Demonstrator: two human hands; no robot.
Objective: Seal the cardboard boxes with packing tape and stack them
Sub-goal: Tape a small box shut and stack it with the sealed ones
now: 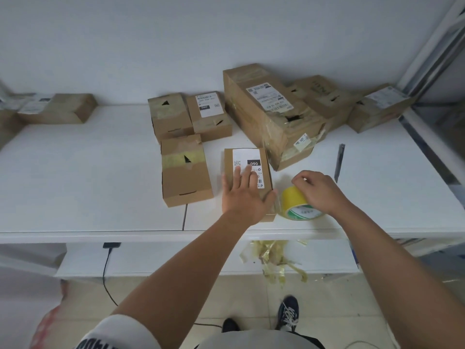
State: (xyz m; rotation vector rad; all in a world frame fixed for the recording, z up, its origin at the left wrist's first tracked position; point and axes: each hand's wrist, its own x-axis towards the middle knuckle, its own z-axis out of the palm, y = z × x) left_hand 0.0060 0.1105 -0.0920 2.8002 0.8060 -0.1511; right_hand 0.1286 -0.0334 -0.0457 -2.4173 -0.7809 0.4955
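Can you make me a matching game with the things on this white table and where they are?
Things:
1. yellow roll of packing tape
2. small brown cardboard box with a white 090 label
3. dark slim utility knife
4. big brown cardboard box with torn tape

Places:
A. lying alone to the right
B. under the flat left hand
C. at the back, by the wall
D. held by the right hand

Pairs: 1-D, 2-B, 3-A, 4-C

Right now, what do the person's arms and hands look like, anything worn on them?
Both arms are bare from the upper arm down, and the left hand and right hand are bare too: no gloves, watch or rings that I can see. A white short sleeve with dark lettering covers the left upper arm.
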